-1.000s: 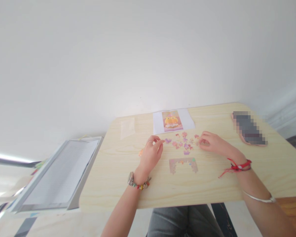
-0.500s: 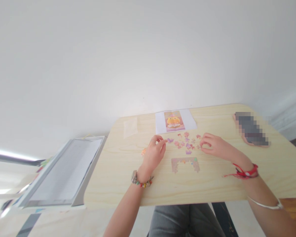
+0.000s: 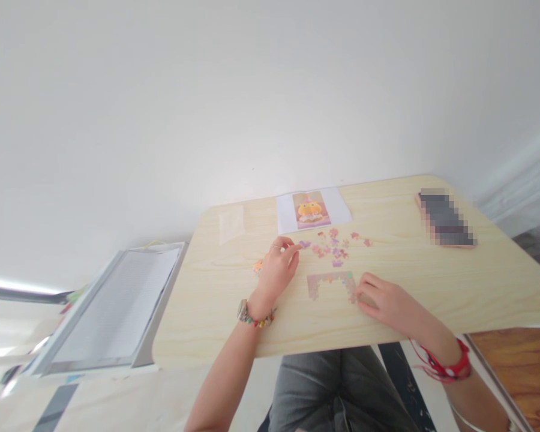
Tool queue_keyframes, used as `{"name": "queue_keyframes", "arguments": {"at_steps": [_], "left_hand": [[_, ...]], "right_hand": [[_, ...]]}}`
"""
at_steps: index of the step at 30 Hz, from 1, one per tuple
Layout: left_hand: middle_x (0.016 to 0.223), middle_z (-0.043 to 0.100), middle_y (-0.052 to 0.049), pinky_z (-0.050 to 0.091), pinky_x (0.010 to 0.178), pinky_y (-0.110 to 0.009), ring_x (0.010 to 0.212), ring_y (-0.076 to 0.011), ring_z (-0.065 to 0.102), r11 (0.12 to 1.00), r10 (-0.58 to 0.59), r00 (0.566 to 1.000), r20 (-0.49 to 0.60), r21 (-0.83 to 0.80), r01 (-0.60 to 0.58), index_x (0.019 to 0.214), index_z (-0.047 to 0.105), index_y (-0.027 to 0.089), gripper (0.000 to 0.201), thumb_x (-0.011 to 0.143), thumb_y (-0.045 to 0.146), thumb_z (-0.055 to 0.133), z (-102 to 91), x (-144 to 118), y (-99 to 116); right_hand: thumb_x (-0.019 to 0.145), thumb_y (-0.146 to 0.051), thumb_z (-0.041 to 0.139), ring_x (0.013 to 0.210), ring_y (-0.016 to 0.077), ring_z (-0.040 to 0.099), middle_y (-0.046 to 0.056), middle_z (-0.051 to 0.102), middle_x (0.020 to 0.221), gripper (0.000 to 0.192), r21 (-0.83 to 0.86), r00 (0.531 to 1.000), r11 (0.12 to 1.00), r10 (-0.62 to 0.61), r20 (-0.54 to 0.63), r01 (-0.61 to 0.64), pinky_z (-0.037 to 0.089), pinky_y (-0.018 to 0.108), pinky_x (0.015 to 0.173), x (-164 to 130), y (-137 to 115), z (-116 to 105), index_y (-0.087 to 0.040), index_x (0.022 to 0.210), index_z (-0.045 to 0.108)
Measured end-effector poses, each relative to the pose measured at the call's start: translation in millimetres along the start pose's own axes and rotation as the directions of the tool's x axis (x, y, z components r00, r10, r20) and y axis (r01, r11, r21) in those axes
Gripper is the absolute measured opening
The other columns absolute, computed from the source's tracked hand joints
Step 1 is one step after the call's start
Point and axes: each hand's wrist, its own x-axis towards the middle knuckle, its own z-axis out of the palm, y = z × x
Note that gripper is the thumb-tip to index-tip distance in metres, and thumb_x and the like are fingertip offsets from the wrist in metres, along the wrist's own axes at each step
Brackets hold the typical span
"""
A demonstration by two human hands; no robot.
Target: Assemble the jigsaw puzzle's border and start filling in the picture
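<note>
A partly joined puzzle border [image 3: 330, 277], mostly pinkish and open toward me, lies flat on the table. My right hand [image 3: 384, 303] is at its lower right end, thumb and fingers pinched on a small puzzle piece that they mostly hide. Farther left, my left hand [image 3: 279, 264] is closed, its fingertips at the edge of a purple puzzle piece [image 3: 305, 245]. Several loose puzzle pieces [image 3: 335, 249] in pink and purple lie scattered beyond the border. Orange puzzle pieces [image 3: 257, 267] show partly behind my left hand.
A printed sheet [image 3: 312, 210] with an orange figure lies at the back of the wooden table [image 3: 207, 312]. Near it is a clear plastic bag [image 3: 231, 224]. A phone [image 3: 445, 217] rests at the right. A white rack with paper [image 3: 117, 306] stands left of the table.
My right hand has come from the right side of the loose pieces toward me, to the border's lower right end. My left hand stays by the purple piece. The camera view has shifted slightly.
</note>
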Motion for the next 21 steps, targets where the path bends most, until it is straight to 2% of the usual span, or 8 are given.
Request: {"name": "queue_keyframes", "arguments": {"at_steps": [7, 15, 21], "left_hand": [[0.095, 0.051, -0.006, 0.05, 0.072, -0.029, 0.083, -0.015, 0.056, 1.0, 0.002, 1.0, -0.006, -0.02, -0.002, 0.098, 0.061, 0.019, 0.021, 0.086, 0.014, 0.045, -1.0, -0.1, 1.2], [0.095, 0.052, -0.007, 0.05, 0.072, -0.029, 0.083, -0.0153, 0.056, 1.0, 0.002, 1.0, 0.0, -0.023, -0.002, 0.097, 0.061, 0.018, 0.021, 0.086, 0.013, 0.045, -2.6, 0.8, 2.8], [0.094, 0.051, -0.006, 0.051, 0.072, -0.029, 0.082, -0.0147, 0.056, 1.0, 0.0, 1.0, 0.001, -0.026, 0.0, 0.097, 0.061, 0.019, 0.021, 0.086, 0.013, 0.045, -2.1, 0.3, 2.2]], "right_hand": [[0.082, -0.016, 0.044, 0.073, 0.0159, 0.058, 0.004, 0.056, 0.086, 0.012, -0.034, 1.0, 0.999, -0.011, -0.014, 0.011, 0.05, 0.03, 0.066, 4.3, -3.2, 0.2, -0.022, 0.082, 0.055], [0.082, -0.015, 0.044, 0.072, 0.0156, 0.058, 0.004, 0.056, 0.086, 0.013, -0.05, 0.999, 0.998, 0.024, 0.023, -0.023, 0.049, 0.031, 0.067, 4.3, -6.8, -4.2, -0.021, 0.083, 0.056], [0.083, -0.016, 0.045, 0.073, 0.0159, 0.058, 0.004, 0.056, 0.085, 0.014, -0.038, 1.0, 0.999, 0.014, -0.015, -0.014, 0.049, 0.03, 0.065, 3.9, -6.9, -4.1, -0.022, 0.081, 0.057]]}}
